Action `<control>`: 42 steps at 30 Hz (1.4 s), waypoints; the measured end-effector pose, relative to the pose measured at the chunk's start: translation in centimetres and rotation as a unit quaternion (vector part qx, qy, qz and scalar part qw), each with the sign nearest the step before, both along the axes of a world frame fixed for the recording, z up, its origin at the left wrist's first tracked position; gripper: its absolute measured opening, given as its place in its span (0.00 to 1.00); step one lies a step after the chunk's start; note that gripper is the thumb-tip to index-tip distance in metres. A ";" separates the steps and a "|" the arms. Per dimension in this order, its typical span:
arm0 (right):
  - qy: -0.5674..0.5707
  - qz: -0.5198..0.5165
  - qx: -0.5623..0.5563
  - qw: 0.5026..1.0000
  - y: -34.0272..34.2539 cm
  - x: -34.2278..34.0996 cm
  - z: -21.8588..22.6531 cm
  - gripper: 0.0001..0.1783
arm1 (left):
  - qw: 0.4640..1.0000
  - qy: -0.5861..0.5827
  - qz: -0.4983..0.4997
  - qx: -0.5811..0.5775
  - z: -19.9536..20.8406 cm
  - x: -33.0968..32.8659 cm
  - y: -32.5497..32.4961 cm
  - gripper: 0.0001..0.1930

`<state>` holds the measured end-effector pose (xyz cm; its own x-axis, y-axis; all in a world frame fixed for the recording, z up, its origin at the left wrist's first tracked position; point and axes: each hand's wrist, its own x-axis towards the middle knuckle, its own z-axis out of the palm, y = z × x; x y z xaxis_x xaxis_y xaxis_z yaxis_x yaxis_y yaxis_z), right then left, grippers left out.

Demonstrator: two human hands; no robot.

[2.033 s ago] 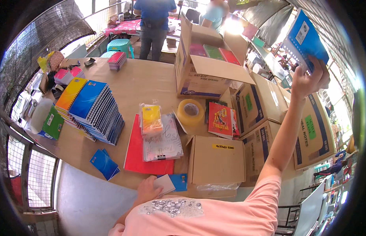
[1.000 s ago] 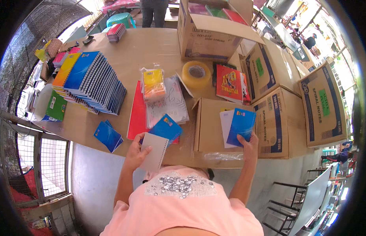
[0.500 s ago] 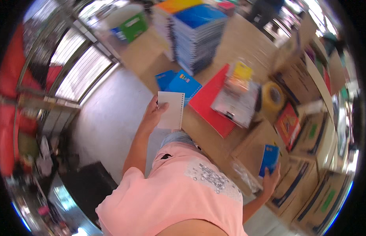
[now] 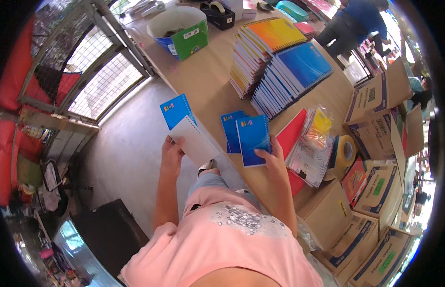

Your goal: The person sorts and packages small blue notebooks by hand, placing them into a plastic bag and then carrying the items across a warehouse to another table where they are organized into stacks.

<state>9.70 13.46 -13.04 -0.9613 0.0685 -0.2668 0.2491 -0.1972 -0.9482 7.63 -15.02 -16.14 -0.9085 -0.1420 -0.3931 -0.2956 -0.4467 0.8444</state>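
Between my left thumb and fingers is a white sheet (image 4: 194, 143) with a row of punched holes; my left hand (image 4: 173, 149) holds it over the table's near edge. Just beyond it shows a blue notebook cover (image 4: 174, 111), also hole-punched; whether this hand grips it too is unclear. My right hand (image 4: 275, 155) is closed on a small blue notebook (image 4: 252, 138), thumb on its front. Partly behind that one, another blue cover (image 4: 228, 125) lies on the table (image 4: 203, 76).
Tall stacks of blue spiral notebooks (image 4: 304, 67) and yellow-orange ones (image 4: 275, 33) stand farther back. A cut-down tub (image 4: 177, 33) and a tape dispenser (image 4: 217, 14) sit beyond. Right are a red notebook (image 4: 290, 131), a yellow tape roll (image 4: 346, 150) and cardboard boxes (image 4: 371, 124). Another person (image 4: 351, 26) stands far right.
My right hand has come from the boxes at the right to the table's middle, bringing the blue notebook. My left hand has shifted left, and the white sheet now tilts.
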 end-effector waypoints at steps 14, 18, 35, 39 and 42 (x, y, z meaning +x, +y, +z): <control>-0.111 -0.020 0.620 0.776 -5.4 -4.0 -1.4 0.34 | 0.947 0.003 -0.319 -0.038 0.7 -8.6 -1.5 0.17; -0.029 -0.071 0.335 0.939 -3.5 -1.5 0.3 0.33 | 0.921 0.043 -0.384 -0.055 4.5 -8.1 3.1 0.20; 0.045 -0.495 0.187 0.848 12.6 15.8 9.8 0.18 | 0.864 0.143 -0.470 -0.108 6.1 3.4 26.8 0.18; 0.038 -0.267 0.617 0.739 13.3 15.0 9.4 0.27 | 0.891 0.044 -0.447 0.058 5.5 6.6 30.0 0.18; 0.045 -0.164 0.550 0.818 12.8 14.2 7.5 0.31 | 0.899 0.010 -0.402 0.174 5.8 9.2 32.0 0.17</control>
